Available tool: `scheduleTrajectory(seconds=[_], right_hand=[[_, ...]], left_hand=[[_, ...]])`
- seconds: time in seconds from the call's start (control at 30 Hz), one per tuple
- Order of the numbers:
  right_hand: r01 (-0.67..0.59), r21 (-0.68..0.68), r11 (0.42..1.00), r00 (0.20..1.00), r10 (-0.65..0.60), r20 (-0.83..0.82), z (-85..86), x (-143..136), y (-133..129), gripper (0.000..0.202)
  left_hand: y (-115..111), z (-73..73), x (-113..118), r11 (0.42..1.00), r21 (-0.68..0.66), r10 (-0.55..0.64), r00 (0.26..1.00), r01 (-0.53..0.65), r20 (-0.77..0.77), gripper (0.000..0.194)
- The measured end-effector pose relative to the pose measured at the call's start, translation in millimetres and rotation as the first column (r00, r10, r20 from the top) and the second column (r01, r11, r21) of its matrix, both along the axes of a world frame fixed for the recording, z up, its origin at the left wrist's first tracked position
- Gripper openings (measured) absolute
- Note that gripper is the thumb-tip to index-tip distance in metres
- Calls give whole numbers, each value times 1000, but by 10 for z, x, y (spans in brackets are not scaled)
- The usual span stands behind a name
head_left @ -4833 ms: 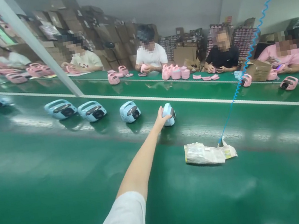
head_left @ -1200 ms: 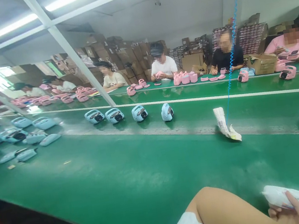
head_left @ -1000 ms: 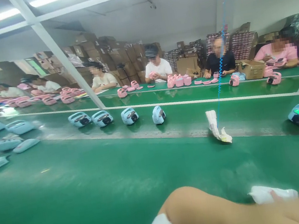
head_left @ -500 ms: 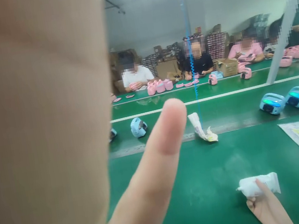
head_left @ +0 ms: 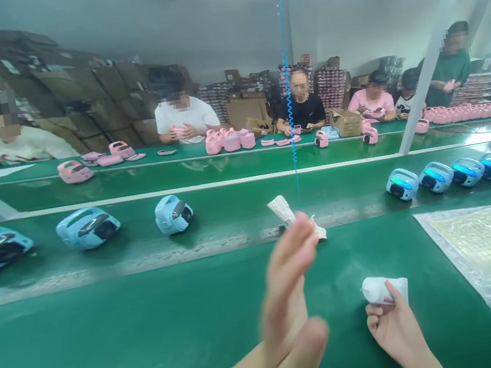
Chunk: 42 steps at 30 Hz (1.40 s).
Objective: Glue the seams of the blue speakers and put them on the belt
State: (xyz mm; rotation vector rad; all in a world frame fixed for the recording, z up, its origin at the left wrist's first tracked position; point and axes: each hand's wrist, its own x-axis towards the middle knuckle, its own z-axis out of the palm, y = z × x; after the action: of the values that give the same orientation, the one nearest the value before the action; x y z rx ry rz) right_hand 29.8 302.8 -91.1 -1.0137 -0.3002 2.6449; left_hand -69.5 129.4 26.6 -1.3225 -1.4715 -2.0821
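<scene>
My left hand [head_left: 292,308] is raised above the green work surface, slightly blurred, its fingers stretched out and the thumb apart, with nothing in it. Lower right, my right hand [head_left: 394,325] grips a white squeeze tube [head_left: 379,290], thumb across its upper side and fingers curled beneath. The tube lies roughly level, its rounded end toward the left. Beyond my left fingertips a crumpled white wrapper [head_left: 280,206] rests at the edge of the belt, partly covered by that hand.
Blue handled speakers [head_left: 88,228] stand on the green belt [head_left: 230,205] at left; several more [head_left: 402,184], with lit fronts, line up at right. A clear plastic sheet [head_left: 484,257] lies on the right. A coiled blue hose [head_left: 288,95] hangs mid-view. Co-workers handle pink casings [head_left: 231,140] opposite.
My left hand has moved away from the camera, where it blocked the left side of the view, to the middle. The view has shifted left; my right hand still holds the tube.
</scene>
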Motion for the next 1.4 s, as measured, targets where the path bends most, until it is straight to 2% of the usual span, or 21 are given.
scheduleTrajectory(seconds=[0.03,0.07,0.13,0.17,0.2,0.27,0.3,0.33,0.43,0.57,0.63,0.7,0.77,0.8,0.83,0.93,1.0,1.07,1.13,1.23,1.4], right_hand=[[9,-3,1000,1000,-9,-19,37,-58,56,55],[21,-1,1000,999,-21,-38,72,-124,120,51],[60,21,998,997,-59,-59,127,-268,262,38],[87,38,995,995,-85,-60,145,-337,333,33],[114,55,992,992,-111,-58,156,-399,399,31],[155,85,984,987,-150,-56,161,-488,503,33],[165,96,982,985,-160,-57,158,-511,536,33],[168,103,980,985,-163,-57,155,-521,555,33],[154,109,982,988,-150,-46,154,-499,554,33],[135,113,984,991,-132,-29,176,-459,508,33],[135,122,983,991,-133,-23,188,-457,502,33],[132,133,982,991,-131,-14,198,-460,507,33],[119,150,982,993,-120,0,204,-459,514,31],[111,163,980,994,-113,6,205,-455,515,30],[104,181,978,994,-108,12,206,-447,512,29],[106,266,958,994,-112,11,215,-422,473,29],[111,337,935,993,-114,-11,232,-434,425,36],[92,408,908,996,-84,-36,259,-503,358,48],[55,484,873,998,-36,-49,288,-640,268,55],[21,610,792,999,2,-37,315,-938,73,61],[-14,781,625,1000,14,7,311,-1358,-370,70]], left_hand=[[151,-262,-22,990,-136,-41,998,33,-57,43],[278,-547,-31,980,-199,-11,999,4,-31,43],[441,-1091,2,941,-331,119,985,-73,123,38],[479,-1309,43,910,-407,159,972,-78,171,37],[494,-1472,93,849,-526,165,970,-46,181,37],[481,-1627,190,693,-719,64,991,43,121,38],[466,-1634,225,627,-775,-7,995,78,95,37],[451,-1612,247,584,-805,-71,995,103,76,33],[423,-1501,259,548,-825,-155,986,140,64,27],[399,-1429,259,484,-867,-192,981,121,30,30],[390,-1394,275,478,-863,-202,977,163,72,32],[390,-1342,285,537,-773,-173,940,339,293,27],[402,-1288,257,637,-587,-110,813,499,572,19],[411,-1266,218,691,-493,-70,728,529,682,15],[420,-1249,159,741,-419,-25,645,525,764,13],[422,-1221,-139,860,-293,113,404,418,908,19],[385,-1199,-394,915,-212,145,208,345,967,18],[321,-1168,-631,954,-152,137,74,258,988,15],[251,-1137,-810,983,-120,119,13,137,993,11],[159,-1111,-967,995,-95,95,-16,-28,995,9],[30,-1087,-1129,993,-41,39,-25,-114,999,17]])
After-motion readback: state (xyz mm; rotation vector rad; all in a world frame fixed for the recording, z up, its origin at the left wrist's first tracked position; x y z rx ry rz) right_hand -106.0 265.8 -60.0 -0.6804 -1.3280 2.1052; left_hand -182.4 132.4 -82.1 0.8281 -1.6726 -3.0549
